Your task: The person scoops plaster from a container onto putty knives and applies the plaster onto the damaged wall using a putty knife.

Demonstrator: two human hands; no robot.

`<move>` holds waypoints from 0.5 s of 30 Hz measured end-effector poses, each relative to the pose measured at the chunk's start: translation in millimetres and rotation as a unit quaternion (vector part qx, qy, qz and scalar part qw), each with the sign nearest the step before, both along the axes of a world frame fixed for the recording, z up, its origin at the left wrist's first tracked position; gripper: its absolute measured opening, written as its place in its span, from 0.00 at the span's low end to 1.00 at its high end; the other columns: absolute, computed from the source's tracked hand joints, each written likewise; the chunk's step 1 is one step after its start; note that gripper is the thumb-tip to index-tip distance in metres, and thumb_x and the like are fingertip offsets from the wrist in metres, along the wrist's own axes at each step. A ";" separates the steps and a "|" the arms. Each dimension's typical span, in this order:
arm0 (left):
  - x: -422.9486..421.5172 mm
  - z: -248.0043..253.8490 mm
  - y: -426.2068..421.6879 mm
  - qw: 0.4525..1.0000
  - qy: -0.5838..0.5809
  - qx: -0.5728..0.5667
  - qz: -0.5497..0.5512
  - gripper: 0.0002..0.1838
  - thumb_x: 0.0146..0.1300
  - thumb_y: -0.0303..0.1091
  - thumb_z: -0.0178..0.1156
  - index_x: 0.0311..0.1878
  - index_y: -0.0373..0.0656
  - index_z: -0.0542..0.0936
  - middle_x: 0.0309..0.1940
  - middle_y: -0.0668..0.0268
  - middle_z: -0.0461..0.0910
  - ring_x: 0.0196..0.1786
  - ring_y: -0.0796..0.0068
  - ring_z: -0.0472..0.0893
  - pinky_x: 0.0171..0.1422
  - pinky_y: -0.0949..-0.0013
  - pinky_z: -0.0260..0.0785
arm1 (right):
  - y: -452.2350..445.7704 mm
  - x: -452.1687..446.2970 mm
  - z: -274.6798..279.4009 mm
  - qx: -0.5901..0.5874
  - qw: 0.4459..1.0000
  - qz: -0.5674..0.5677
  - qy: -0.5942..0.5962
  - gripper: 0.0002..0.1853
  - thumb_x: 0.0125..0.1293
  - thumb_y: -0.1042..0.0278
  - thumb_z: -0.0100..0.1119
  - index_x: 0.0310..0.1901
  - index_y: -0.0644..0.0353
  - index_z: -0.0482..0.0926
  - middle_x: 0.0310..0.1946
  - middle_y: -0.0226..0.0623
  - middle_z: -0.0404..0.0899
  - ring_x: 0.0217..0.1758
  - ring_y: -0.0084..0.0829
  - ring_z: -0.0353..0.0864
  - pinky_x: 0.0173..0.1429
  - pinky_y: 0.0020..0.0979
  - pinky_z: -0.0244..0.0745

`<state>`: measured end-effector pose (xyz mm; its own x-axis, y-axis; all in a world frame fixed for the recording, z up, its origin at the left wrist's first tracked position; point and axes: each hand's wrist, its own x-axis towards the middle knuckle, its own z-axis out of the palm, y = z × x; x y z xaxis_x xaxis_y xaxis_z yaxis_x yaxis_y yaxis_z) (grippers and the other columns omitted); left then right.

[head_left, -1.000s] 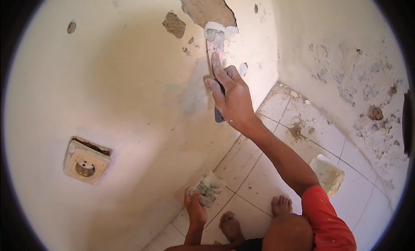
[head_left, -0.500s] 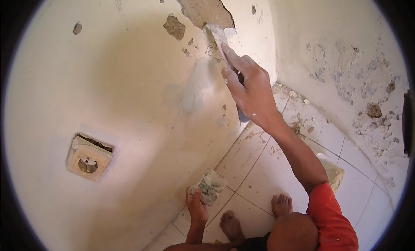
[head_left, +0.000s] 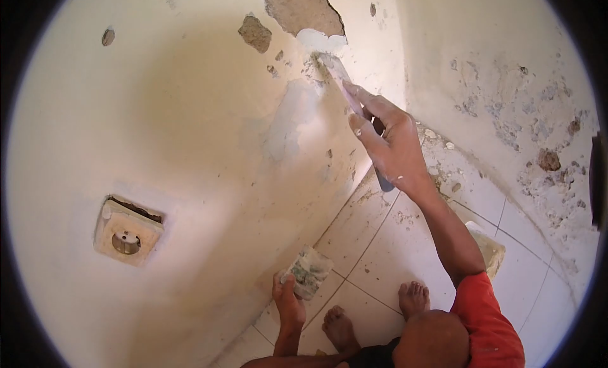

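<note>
My right hand grips a putty knife with a whitish, smeared blade and a dark handle end. The blade's tip is at the wall, just below a strip of fresh white filler. That filler lies along the lower edge of a large bare patch where the plaster has come off. Low by the wall, my left hand is closed on a small flat board, its top smeared with white and greenish-grey material.
A wall socket sits loosely in the wall at left. Smaller holes, like this one, pit the plaster. Crumbs litter the tiled floor. A pale block-like object lies right of my arm, and the right wall is flaking.
My right hand has moved the putty knife down and right, away from the bare patch. White filler now shows along that patch's lower edge. The left hand and board stay put.
</note>
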<state>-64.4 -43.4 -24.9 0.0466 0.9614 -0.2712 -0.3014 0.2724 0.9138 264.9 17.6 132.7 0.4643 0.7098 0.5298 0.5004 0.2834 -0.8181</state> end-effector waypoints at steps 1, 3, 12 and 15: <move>-0.4 0.0 0.1 1.000 0.000 0.000 -0.003 0.13 0.71 0.28 0.54 0.56 0.38 0.70 0.49 0.61 0.78 0.51 0.73 0.79 0.59 0.67 0.72 | 2.5 4.0 -1.1 0.000 1.000 -0.003 0.000 0.25 0.67 0.68 0.57 0.66 0.59 0.75 0.31 0.34 0.74 0.30 0.21 0.68 0.39 0.27 0.69; -2.0 -1.5 0.3 1.000 0.007 0.016 -0.009 0.12 0.71 0.28 0.54 0.55 0.38 0.70 0.48 0.61 0.78 0.50 0.72 0.79 0.59 0.66 0.72 | 8.7 12.0 -4.6 -0.003 1.000 -0.009 0.030 0.25 0.67 0.66 0.56 0.67 0.58 0.75 0.34 0.33 0.77 0.31 0.20 0.68 0.41 0.26 0.70; -4.1 -6.8 1.4 1.000 -0.004 -0.005 -0.004 0.11 0.71 0.27 0.54 0.54 0.38 0.70 0.49 0.61 0.78 0.50 0.72 0.79 0.59 0.66 0.72 | 33.5 33.2 -10.6 0.044 0.998 -0.040 0.006 0.25 0.67 0.64 0.55 0.64 0.64 0.76 0.33 0.46 0.78 0.32 0.37 0.76 0.43 0.35 0.72; -5.0 -9.5 1.2 1.000 -0.001 0.000 -0.005 0.12 0.71 0.27 0.55 0.55 0.38 0.70 0.49 0.61 0.78 0.50 0.72 0.79 0.59 0.66 0.72 | 35.9 31.8 -15.7 0.013 0.999 -0.040 0.006 0.25 0.71 0.64 0.55 0.69 0.55 0.73 0.38 0.33 0.77 0.31 0.23 0.71 0.44 0.27 0.73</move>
